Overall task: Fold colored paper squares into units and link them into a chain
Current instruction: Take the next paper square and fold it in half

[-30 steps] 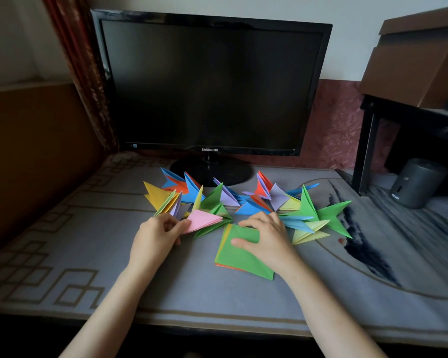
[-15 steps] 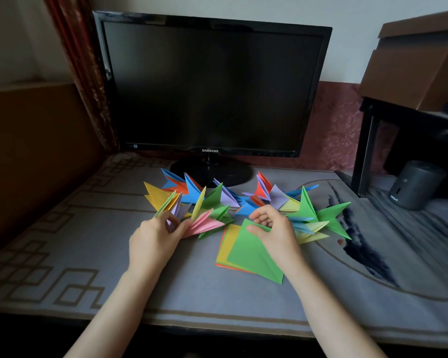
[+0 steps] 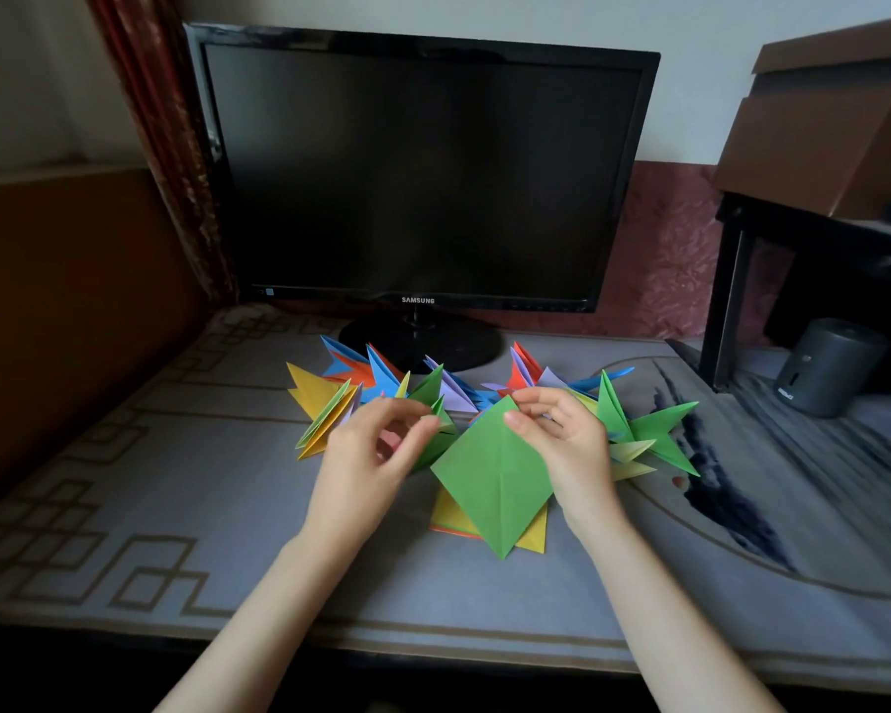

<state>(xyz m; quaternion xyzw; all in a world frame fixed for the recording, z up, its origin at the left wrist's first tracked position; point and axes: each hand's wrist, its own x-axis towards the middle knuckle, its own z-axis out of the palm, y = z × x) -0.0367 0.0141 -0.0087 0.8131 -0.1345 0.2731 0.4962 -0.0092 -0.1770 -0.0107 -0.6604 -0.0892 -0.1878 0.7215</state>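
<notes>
Green paper is the piece in play: a flat green square (image 3: 489,481) hangs corner-down just above the bench (image 3: 201,568), lifted clear of the small stack of squares (image 3: 533,535) that lies under it, where yellow and orange edges show. The right hand (image 3: 569,447) holds it by its upper right edge, the grip narrow, with the thumb on the front face and the fingers behind. A faint line runs down to its lower corner, but no real fold is in it that I can see.

Behind the hands, in front of the monitor (image 3: 423,172), the chain (image 3: 464,393) stretches across the bench in a loose arc: many pointed units in yellow, blue, orange, lilac, pink and green, slotted one into the next. A good share of the work looks done, since the linked run reaches from the yellow units on the left to the green ones on the right.

The left hand (image 3: 369,455) hovers at the near side of the chain, its fingers loosely curled, with a fingertip at the edge of a green unit. Whether its grip pinches that unit or is merely beside it, I cannot tell.

As I judge it, the step in hand is the start of a new unit. The green square has to be folded from flat and then slipped onto the chain. After that, the sheets left in the stack each need the same treatment. How many sheets lie there is not clear.
</notes>
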